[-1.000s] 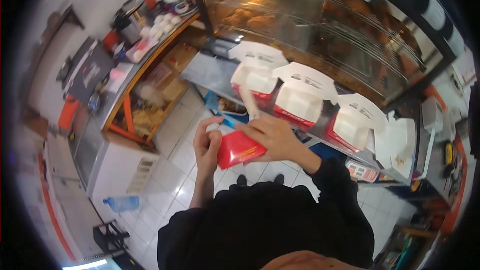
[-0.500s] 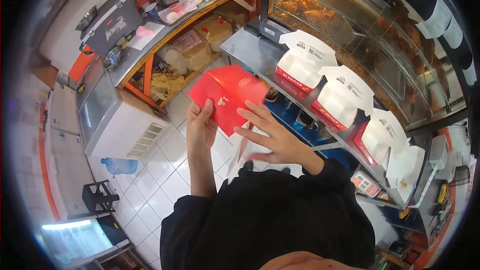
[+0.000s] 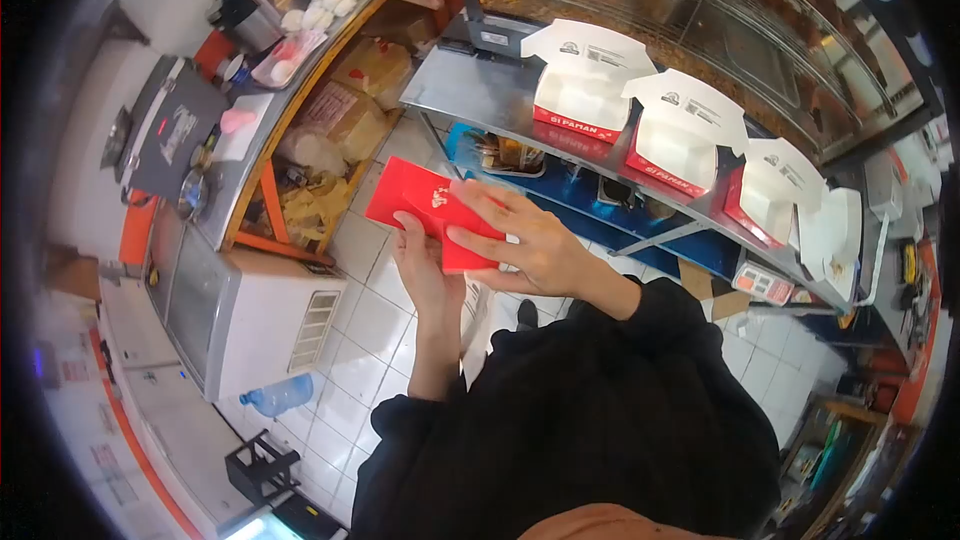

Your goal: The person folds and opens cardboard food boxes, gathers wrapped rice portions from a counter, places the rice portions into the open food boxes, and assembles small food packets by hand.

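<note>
A red cardboard food box (image 3: 398, 192), partly folded and showing a small white logo, is held between my two hands over the tiled floor. My left hand (image 3: 428, 275) grips its lower edge from below, thumb on the near face. Across the right side of the same box lie the fingers of my right hand (image 3: 530, 245), somewhat spread and pressing on the card. Some of the box is hidden behind these fingers. Open white-and-red food boxes stand in a row on the metal shelf to the right, the nearest being one box (image 3: 585, 100) with its lid up.
A glass display case (image 3: 640, 0) with fried food stands behind the metal shelf (image 3: 455, 80). To the left are a counter with round white portions (image 3: 320, 10), a grey cooler box (image 3: 175, 130) and a white chest freezer (image 3: 270, 320). A blue water bottle (image 3: 278, 396) and black stool (image 3: 262, 465) occupy the floor.
The red card has gone from a broad, open sheet to a narrower folded shape. My right hand has moved left onto it. The whole view has turned and shifted.
</note>
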Action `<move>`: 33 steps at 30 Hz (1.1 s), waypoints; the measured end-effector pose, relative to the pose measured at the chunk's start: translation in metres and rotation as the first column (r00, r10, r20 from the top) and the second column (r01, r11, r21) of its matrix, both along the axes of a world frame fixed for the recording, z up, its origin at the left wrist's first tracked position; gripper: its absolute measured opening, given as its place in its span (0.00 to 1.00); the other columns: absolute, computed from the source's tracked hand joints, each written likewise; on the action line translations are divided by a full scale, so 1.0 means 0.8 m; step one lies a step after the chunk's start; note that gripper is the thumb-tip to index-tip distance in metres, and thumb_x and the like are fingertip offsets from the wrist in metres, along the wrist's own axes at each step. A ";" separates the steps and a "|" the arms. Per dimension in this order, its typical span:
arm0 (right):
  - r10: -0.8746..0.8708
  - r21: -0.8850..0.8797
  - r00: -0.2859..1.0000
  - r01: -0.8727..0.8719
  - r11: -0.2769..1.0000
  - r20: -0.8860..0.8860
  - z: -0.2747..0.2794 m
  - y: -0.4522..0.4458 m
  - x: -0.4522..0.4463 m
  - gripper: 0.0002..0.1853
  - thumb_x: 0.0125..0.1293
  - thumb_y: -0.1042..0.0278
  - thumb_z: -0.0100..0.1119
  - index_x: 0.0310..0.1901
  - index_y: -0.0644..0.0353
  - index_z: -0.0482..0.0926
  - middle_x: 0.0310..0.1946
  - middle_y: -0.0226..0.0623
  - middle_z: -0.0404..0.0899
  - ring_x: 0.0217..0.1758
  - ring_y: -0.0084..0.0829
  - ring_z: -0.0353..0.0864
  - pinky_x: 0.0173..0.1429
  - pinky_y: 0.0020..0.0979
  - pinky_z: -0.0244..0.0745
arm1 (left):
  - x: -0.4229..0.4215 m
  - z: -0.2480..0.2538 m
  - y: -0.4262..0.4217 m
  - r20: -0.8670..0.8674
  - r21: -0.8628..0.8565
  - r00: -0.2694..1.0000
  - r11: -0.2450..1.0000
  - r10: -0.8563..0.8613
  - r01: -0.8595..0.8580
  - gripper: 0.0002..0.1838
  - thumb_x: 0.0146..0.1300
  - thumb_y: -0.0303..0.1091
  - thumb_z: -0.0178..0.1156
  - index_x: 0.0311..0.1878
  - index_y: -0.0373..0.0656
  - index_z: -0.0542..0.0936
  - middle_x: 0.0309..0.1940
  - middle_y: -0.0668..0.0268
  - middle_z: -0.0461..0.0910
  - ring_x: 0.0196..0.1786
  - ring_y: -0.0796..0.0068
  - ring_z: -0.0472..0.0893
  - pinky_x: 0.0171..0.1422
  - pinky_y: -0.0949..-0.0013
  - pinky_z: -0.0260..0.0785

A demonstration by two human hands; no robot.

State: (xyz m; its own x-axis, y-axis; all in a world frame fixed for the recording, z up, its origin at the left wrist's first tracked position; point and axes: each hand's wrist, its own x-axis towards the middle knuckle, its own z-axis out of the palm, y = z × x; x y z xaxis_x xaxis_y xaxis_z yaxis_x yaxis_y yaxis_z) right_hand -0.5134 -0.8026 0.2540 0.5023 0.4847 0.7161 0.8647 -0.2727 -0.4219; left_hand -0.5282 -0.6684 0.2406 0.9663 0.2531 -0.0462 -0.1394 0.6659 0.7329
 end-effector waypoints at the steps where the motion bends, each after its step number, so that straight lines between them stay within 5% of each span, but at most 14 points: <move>1: -0.091 -0.037 0.996 0.091 0.995 -0.008 0.000 0.002 0.002 0.26 0.43 0.69 0.62 0.49 0.56 0.72 0.59 0.52 0.57 0.52 0.46 0.66 0.52 0.37 0.67 | 0.001 0.003 -0.003 -0.066 -0.047 0.997 0.998 -0.043 0.040 0.19 0.64 0.43 0.43 0.47 0.36 0.67 0.41 0.62 0.74 0.40 0.75 0.76 0.42 0.74 0.70; 6: -0.321 -0.245 0.944 0.294 0.924 -0.078 -0.031 0.002 0.016 0.38 0.43 0.67 0.64 0.59 0.55 0.60 0.62 0.59 0.41 0.53 0.44 0.64 0.54 0.34 0.64 | 0.010 -0.014 -0.037 -0.079 0.122 0.996 0.991 -0.047 0.056 0.13 0.62 0.34 0.48 0.45 0.34 0.70 0.40 0.62 0.75 0.42 0.73 0.75 0.44 0.69 0.68; 9: -0.086 -0.066 0.918 0.065 0.996 -0.388 -0.028 -0.053 0.029 0.43 0.44 0.70 0.65 0.62 0.58 0.52 0.64 0.54 0.39 0.56 0.40 0.63 0.55 0.32 0.63 | 0.052 -0.125 0.033 0.053 0.897 0.945 0.431 -0.323 0.097 0.09 0.50 0.23 0.54 0.36 0.36 0.76 0.30 0.60 0.78 0.38 0.65 0.77 0.43 0.64 0.66; 10: -0.026 0.011 0.884 0.036 0.999 -0.466 -0.021 -0.081 0.032 0.43 0.45 0.69 0.65 0.62 0.59 0.50 0.64 0.51 0.41 0.59 0.39 0.60 0.54 0.31 0.64 | 0.076 -0.083 0.045 -0.235 0.967 0.838 -0.204 -0.493 0.151 0.10 0.47 0.24 0.53 0.35 0.40 0.77 0.31 0.62 0.79 0.38 0.61 0.77 0.47 0.61 0.66; 14: -0.209 -0.027 0.808 0.233 0.972 -0.550 0.046 -0.221 0.040 0.39 0.48 0.70 0.63 0.61 0.59 0.54 0.60 0.42 0.57 0.60 0.34 0.62 0.53 0.29 0.65 | 0.203 -0.109 0.131 -0.032 0.850 0.749 -0.412 -0.662 -0.328 0.09 0.44 0.29 0.49 0.25 0.48 0.80 0.30 0.69 0.80 0.44 0.72 0.75 0.61 0.60 0.56; 19: -0.471 0.305 0.882 0.443 0.843 0.023 0.261 -0.349 0.054 0.22 0.50 0.65 0.59 0.48 0.61 0.70 0.45 0.38 0.73 0.44 0.27 0.74 0.43 0.24 0.69 | 0.365 -0.120 0.129 0.016 0.735 0.612 -0.406 -0.791 -0.543 0.08 0.45 0.30 0.50 0.22 0.49 0.79 0.39 0.66 0.77 0.54 0.66 0.69 0.63 0.59 0.52; 22: -0.834 -0.113 0.358 0.932 0.343 0.420 0.419 -0.458 0.107 0.18 0.58 0.69 0.49 0.48 0.68 0.67 0.40 0.40 0.73 0.41 0.30 0.73 0.48 0.29 0.66 | 0.410 -0.119 0.084 0.027 0.554 0.632 -0.515 -0.774 -0.654 0.11 0.50 0.30 0.48 0.35 0.49 0.78 0.46 0.57 0.74 0.58 0.63 0.65 0.63 0.59 0.50; 24: -0.765 0.079 0.145 0.966 0.247 0.627 0.438 -0.436 0.127 0.21 0.52 0.59 0.57 0.44 0.65 0.73 0.36 0.43 0.77 0.42 0.34 0.75 0.48 0.30 0.68 | 0.444 -0.144 0.052 0.064 0.512 0.644 -0.529 -0.762 -0.677 0.13 0.54 0.31 0.47 0.41 0.47 0.77 0.47 0.55 0.72 0.58 0.60 0.65 0.63 0.59 0.51; 25: -0.732 0.152 0.059 0.964 0.218 0.679 0.451 -0.437 0.136 0.22 0.50 0.56 0.60 0.43 0.64 0.75 0.34 0.43 0.78 0.42 0.35 0.76 0.48 0.30 0.68 | 0.461 -0.163 0.031 -0.120 0.845 0.762 -0.469 -0.636 -0.258 0.14 0.58 0.35 0.44 0.45 0.45 0.74 0.48 0.54 0.71 0.57 0.56 0.65 0.62 0.60 0.52; 26: -0.852 -0.339 0.303 0.927 0.160 0.427 0.485 -0.482 0.144 0.22 0.52 0.56 0.59 0.44 0.65 0.75 0.36 0.41 0.78 0.43 0.32 0.75 0.51 0.29 0.66 | 0.467 -0.180 0.016 -0.364 0.928 0.758 -0.278 -0.541 0.247 0.17 0.62 0.40 0.41 0.49 0.42 0.71 0.49 0.53 0.70 0.56 0.52 0.65 0.61 0.61 0.54; 27: -0.925 -0.743 0.373 0.638 0.203 0.068 0.507 -0.505 0.150 0.22 0.53 0.57 0.58 0.44 0.65 0.75 0.38 0.39 0.78 0.44 0.29 0.73 0.53 0.28 0.63 | 0.465 -0.185 -0.002 -0.369 0.926 0.758 -0.279 -0.537 0.253 0.17 0.62 0.40 0.41 0.49 0.42 0.71 0.49 0.53 0.70 0.56 0.52 0.65 0.61 0.61 0.54; 31: -0.877 -0.564 0.415 0.676 0.474 -0.240 0.539 -0.564 0.157 0.17 0.53 0.62 0.59 0.40 0.65 0.76 0.36 0.38 0.78 0.36 0.26 0.74 0.41 0.27 0.69 | 0.481 -0.243 -0.065 -0.374 0.927 0.810 -0.162 -0.450 0.338 0.30 0.62 0.56 0.35 0.54 0.40 0.64 0.50 0.52 0.70 0.53 0.50 0.68 0.56 0.62 0.59; 32: -0.873 -0.629 0.406 0.761 0.161 0.268 0.543 -0.572 0.164 0.16 0.50 0.66 0.60 0.39 0.66 0.76 0.32 0.40 0.79 0.31 0.27 0.74 0.36 0.27 0.70 | 0.488 -0.258 -0.065 -0.288 0.953 0.777 -0.087 -0.559 0.290 0.32 0.60 0.60 0.34 0.55 0.41 0.62 0.49 0.53 0.70 0.52 0.53 0.69 0.54 0.60 0.61; 33: -0.876 -0.631 0.405 0.759 0.163 0.262 0.537 -0.554 0.165 0.16 0.50 0.66 0.60 0.39 0.66 0.76 0.32 0.40 0.79 0.31 0.27 0.74 0.36 0.27 0.70 | 0.483 -0.249 -0.071 -0.293 0.952 0.775 -0.094 -0.559 0.293 0.32 0.60 0.60 0.34 0.55 0.41 0.62 0.49 0.53 0.70 0.52 0.53 0.69 0.54 0.60 0.61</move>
State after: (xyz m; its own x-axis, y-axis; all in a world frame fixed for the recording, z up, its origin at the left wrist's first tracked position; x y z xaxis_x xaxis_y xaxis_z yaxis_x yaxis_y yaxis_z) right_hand -0.3811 -1.2461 0.6840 0.9364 -0.0357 0.3490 -0.0714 -0.9934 0.0899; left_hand -0.1422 -0.7252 0.0411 0.8492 -0.5260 -0.0469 -0.3234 -0.5881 0.7413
